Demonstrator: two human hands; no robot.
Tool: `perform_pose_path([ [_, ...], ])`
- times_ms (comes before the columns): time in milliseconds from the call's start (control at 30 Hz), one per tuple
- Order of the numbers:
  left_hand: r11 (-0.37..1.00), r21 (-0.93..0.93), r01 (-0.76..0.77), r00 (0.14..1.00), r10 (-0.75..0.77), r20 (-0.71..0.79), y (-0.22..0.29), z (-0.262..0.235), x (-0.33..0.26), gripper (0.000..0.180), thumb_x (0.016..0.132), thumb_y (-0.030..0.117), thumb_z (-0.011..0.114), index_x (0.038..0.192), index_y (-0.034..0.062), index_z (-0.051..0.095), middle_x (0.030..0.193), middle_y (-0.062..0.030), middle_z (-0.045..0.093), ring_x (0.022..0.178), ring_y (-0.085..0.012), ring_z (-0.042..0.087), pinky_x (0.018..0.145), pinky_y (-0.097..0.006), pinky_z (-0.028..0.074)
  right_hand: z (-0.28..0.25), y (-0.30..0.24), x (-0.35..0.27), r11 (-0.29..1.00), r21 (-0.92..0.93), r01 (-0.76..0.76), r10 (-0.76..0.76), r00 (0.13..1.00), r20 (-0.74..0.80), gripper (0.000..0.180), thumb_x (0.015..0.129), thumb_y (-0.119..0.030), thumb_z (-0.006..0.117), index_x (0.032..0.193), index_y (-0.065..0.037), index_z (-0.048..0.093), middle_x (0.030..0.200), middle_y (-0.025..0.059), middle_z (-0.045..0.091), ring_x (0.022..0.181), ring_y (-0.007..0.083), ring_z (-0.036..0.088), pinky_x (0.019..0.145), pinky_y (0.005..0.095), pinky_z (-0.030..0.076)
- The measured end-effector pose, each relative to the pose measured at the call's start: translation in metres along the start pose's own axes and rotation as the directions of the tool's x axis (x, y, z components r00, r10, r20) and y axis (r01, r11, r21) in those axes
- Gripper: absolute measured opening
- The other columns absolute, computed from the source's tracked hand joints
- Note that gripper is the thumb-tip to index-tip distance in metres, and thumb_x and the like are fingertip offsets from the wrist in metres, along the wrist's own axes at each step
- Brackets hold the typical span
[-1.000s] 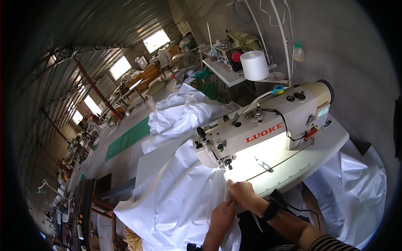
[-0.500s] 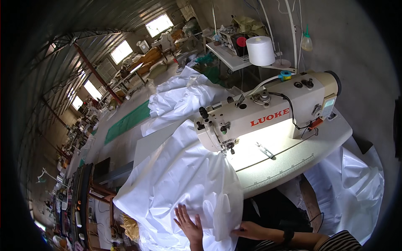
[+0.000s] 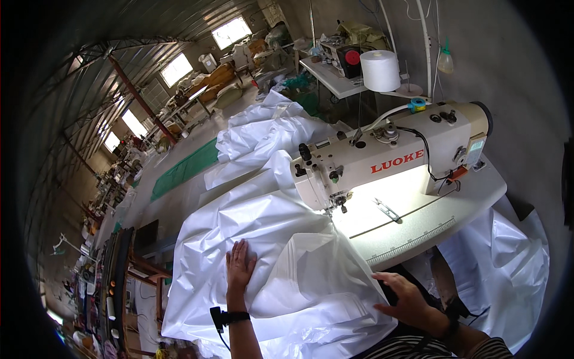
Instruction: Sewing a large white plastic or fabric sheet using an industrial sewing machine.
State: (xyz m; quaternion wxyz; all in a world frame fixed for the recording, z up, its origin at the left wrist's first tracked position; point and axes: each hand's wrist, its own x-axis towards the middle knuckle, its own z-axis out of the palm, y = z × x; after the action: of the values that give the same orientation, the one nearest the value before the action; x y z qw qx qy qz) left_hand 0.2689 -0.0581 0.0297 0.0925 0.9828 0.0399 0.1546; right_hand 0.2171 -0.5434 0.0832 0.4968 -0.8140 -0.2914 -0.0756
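A big glossy white sheet (image 3: 239,218) drapes over the front left of the sewing table, creased all over. Its right part runs up to the needle area of a white sewing machine (image 3: 391,157). My left hand (image 3: 240,266) lies flat on this sheet, fingers stretched out, with a dark band at the wrist. To the right, my right hand (image 3: 406,299) is beside the sheet's right edge. Thumb and forefinger are apart, and no cloth shows clearly between them. Small thread snips (image 3: 387,210) rest on the machine bed under the lamp light.
A white thread cone (image 3: 379,70) stands behind the machine. More bunched white sheeting (image 3: 269,128) lies beyond it, near a green strip (image 3: 185,169). White material (image 3: 499,257) hangs at the right. Rolls and a wooden frame (image 3: 146,272) stand at lower left.
My left hand has moved left and up across the sheet. My right hand has moved right and up, its fingers now spread. The sheet's near right part has spread rightward with new folds.
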Motion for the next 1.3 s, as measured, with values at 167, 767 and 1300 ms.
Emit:
perform_pose_path([
  [167, 0.996, -0.047, -0.079, 0.997, 0.080, 0.018, 0.006, -0.012, -0.020, 0.053, 0.090, 0.030, 0.062, 0.138, 0.0095, 0.049, 0.148, -0.0107, 0.044, 0.140, -0.0303, 0.036, 0.115, -0.051, 0.024, 0.113, 0.005, -0.015, 0.956, 0.265, -0.128, -0.153, 0.553, 0.819, 0.036, 0.095, -0.025, 0.060, 0.122, -0.003, 0.059, 0.113, 0.0187, 0.066, 0.108, 0.0297, 0.063, 0.092, 0.0392, 0.048],
  [767, 0.894, -0.296, 0.337, 0.930, -0.266, 0.255, 0.175, -0.104, -0.236, 0.021, 0.088, 0.007, 0.062, 0.108, 0.0011, 0.065, 0.101, -0.0170, 0.068, 0.092, -0.0354, 0.066, 0.080, -0.038, 0.053, 0.105, -0.005, -0.070, 0.858, 0.301, -0.416, 0.031, 0.627, 0.779, 0.044, 0.094, -0.029, 0.063, 0.129, -0.004, 0.056, 0.115, 0.0163, 0.065, 0.100, 0.0293, 0.066, 0.082, 0.0387, 0.053],
  [1300, 0.715, -0.593, 0.370, 0.892, -0.094, 0.443, 0.246, -0.151, -0.246, 0.024, 0.083, -0.001, 0.067, 0.107, -0.0012, 0.062, 0.088, -0.0132, 0.065, 0.076, -0.0219, 0.066, 0.067, -0.032, 0.053, 0.004, -0.085, -0.049, 0.857, 0.432, -0.282, -0.267, 0.476, 0.838, 0.025, 0.096, -0.021, 0.056, 0.096, 0.003, 0.063, 0.086, 0.0212, 0.066, 0.071, 0.0305, 0.061, 0.068, 0.0363, 0.048],
])
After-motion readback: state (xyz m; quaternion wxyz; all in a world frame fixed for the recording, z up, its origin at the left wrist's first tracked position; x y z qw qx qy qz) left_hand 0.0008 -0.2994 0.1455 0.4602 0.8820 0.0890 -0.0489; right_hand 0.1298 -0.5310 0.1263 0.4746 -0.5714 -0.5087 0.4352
